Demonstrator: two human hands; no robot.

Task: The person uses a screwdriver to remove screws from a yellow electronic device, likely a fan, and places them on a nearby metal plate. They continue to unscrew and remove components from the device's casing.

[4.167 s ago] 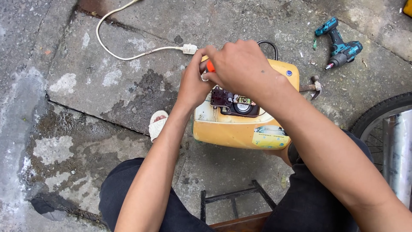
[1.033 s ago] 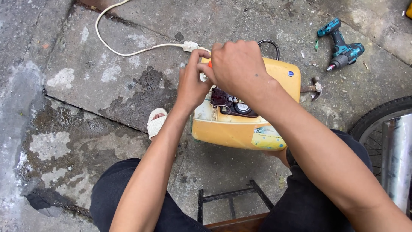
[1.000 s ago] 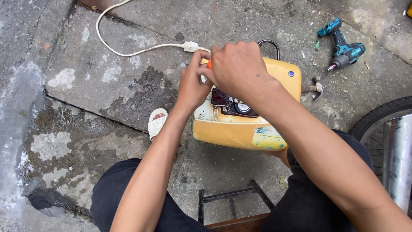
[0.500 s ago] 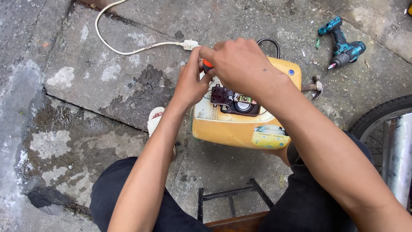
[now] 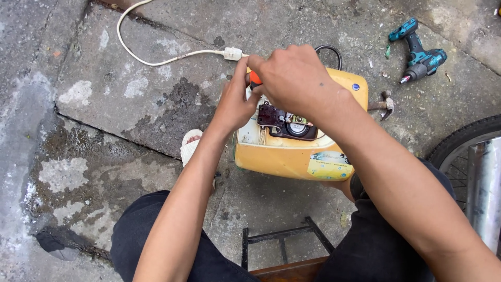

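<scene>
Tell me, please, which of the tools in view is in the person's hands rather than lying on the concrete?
The orange-handled tool, gripped by the right hand over the yellow machine. The teal cordless drill and the hammer lie untouched on the ground.

Orange-handled screwdriver [image 5: 254,78] upright on yellow casing [image 5: 292,156]

— Anything different on the yellow casing [image 5: 292,156]?
— Barely. The right hand [image 5: 292,83] sits slightly nearer its far edge now, the orange-handled tool [image 5: 254,78] peeking out less than before.
</scene>
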